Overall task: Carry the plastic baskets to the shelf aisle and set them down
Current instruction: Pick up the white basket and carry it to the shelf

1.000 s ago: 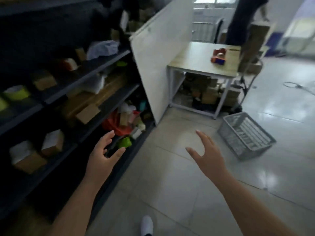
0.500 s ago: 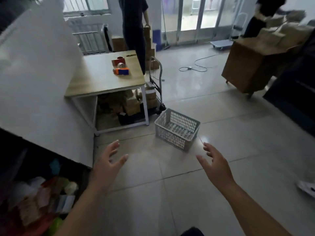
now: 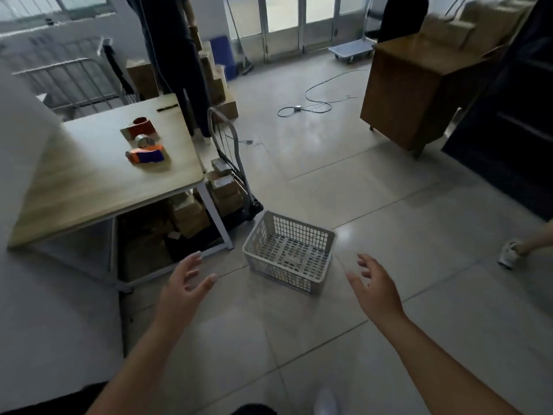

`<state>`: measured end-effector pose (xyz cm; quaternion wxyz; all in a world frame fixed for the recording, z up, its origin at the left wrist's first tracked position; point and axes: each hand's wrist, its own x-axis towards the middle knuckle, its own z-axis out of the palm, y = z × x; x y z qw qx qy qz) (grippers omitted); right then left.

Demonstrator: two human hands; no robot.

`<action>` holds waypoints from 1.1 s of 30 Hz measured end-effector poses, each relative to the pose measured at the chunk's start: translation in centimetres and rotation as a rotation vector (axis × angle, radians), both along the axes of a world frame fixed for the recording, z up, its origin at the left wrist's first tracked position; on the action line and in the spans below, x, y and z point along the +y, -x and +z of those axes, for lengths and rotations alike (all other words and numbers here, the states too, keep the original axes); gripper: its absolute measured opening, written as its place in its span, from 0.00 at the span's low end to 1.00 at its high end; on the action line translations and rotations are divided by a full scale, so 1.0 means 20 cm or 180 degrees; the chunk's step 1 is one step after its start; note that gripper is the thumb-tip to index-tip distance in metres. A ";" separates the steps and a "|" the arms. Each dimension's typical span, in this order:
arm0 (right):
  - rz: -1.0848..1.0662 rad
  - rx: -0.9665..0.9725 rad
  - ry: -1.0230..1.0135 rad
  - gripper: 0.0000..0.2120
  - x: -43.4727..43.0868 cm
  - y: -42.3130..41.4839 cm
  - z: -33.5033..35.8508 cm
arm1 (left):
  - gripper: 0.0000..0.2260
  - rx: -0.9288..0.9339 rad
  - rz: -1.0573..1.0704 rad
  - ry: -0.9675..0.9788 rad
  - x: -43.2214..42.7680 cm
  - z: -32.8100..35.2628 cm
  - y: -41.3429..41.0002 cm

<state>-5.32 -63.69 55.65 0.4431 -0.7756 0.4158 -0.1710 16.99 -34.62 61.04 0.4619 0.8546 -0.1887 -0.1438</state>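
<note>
**One white basket on the floor, both your hands empty**

One white plastic basket (image 3: 288, 253) sits on the grey tiled floor (image 3: 374, 205), right in front of you. It has lots of little holes in its sides and bottom, and nothing is inside it. It stands just beside the leg of the wooden table (image 3: 98, 181), near the folding hand cart (image 3: 236, 172) loaded with cardboard boxes.

Your left hand (image 3: 184, 290) is held out low, with the fingers spread wide. It holds nothing and is not touching the basket. Your right hand (image 3: 375, 290) is out on the other side, fingers spread and a bit curled, also holding nothing. The basket is between your two hands, a little farther away than they reach.

On the table are a red tape dispenser (image 3: 140, 128), a roll of tape (image 3: 144, 141) and an orange and blue tape dispenser (image 3: 146, 154). More boxes are stacked under the table. A cable (image 3: 308, 106) lies looped on the floor farther back, and a brown wooden cabinet (image 3: 416, 94) stands to the right.
</note>
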 end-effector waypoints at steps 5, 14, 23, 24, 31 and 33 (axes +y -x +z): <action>-0.0027 0.0205 -0.0083 0.25 -0.26 -0.34 -0.09 | 0.27 0.0163 -0.0135 -0.0143 -0.37 -0.11 -0.42; -0.0640 0.0688 -0.0435 0.27 -0.70 -0.98 -0.63 | 0.27 0.0641 -0.0694 -0.0672 -1.12 -0.74 -1.35; -0.1335 0.1225 -0.0902 0.25 -1.13 -1.33 -1.82 | 0.28 0.1359 -0.0571 -0.1183 -1.69 -2.02 -1.93; -0.1367 0.1265 -0.0904 0.25 -1.18 -1.35 -1.98 | 0.28 0.1350 -0.0506 -0.1249 -1.71 -2.20 -1.98; -0.1413 0.1452 -0.1124 0.29 -1.37 -1.46 -2.92 | 0.39 0.0689 -0.0333 -0.2175 -1.84 -3.25 -2.40; -0.1412 0.1404 -0.1335 0.31 -1.39 -1.47 -3.11 | 0.37 0.0707 -0.0263 -0.2359 -1.87 -3.43 -2.48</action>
